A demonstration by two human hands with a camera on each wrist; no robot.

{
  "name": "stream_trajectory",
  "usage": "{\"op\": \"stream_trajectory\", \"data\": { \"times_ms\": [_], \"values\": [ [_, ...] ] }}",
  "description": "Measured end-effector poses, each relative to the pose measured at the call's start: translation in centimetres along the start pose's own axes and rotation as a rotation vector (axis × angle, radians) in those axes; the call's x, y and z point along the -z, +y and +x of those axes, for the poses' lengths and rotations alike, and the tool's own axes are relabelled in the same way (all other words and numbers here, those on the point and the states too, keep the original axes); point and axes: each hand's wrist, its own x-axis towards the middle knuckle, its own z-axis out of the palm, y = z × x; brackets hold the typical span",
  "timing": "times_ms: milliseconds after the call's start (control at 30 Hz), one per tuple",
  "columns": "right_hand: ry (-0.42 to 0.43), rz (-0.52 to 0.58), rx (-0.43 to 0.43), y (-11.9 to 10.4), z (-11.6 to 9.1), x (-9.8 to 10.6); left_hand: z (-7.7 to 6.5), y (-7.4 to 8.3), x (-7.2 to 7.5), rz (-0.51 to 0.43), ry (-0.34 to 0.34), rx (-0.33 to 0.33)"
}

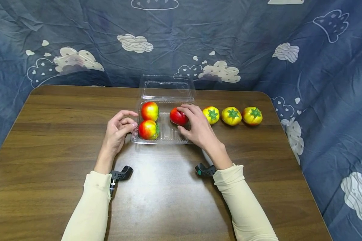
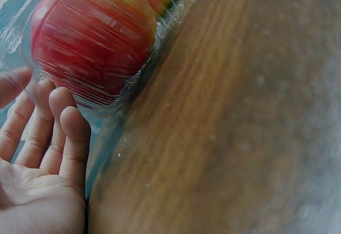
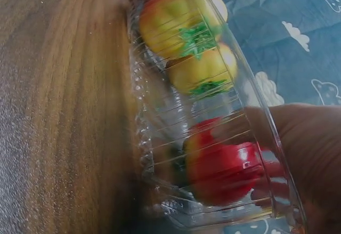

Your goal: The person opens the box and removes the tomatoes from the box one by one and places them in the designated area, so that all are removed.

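A clear plastic clamshell box stands with its lid raised at the back. In its left side sit two red-and-yellow tomatoes, a rear tomato and a front tomato. My right hand reaches into the box's right side and grips a red tomato between thumb and fingers. Through the box wall, the right wrist view shows this red tomato tipped on its side. At the box's left edge is my left hand, its fingers loosely bent beside the clear wall.
To the right of the box, three yellow tomatoes lie in a row with green leaves up: a near one, a middle one and an outer one. All stands on a brown wooden table, with a blue cloud-patterned cloth behind.
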Motion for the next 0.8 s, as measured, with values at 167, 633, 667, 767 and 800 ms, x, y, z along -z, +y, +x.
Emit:
{"op": "stream_trajectory", "data": {
  "times_ms": [167,633,667,767,800],
  "values": [
    [-0.022,-0.011,-0.057,-0.25,-0.07,-0.12,0.05,0.03,-0.06,-0.004,-0.007,0.000],
    [-0.125,-0.033,-0.056,-0.66,-0.05,-0.15,0.03,0.01,0.03,-0.005,0.000,0.000],
    [-0.113,-0.031,-0.049,-0.64,-0.03,-0.17,0.03,0.00,0.04,-0.005,0.000,0.001],
    [-0.061,-0.014,-0.021,-0.52,-0.04,-0.24,0.01,-0.04,0.05,-0.002,-0.003,-0.001],
    [-0.040,-0.005,-0.011,-0.46,-0.03,-0.26,0.01,-0.04,0.05,-0.002,-0.004,-0.001]
  ]
}}
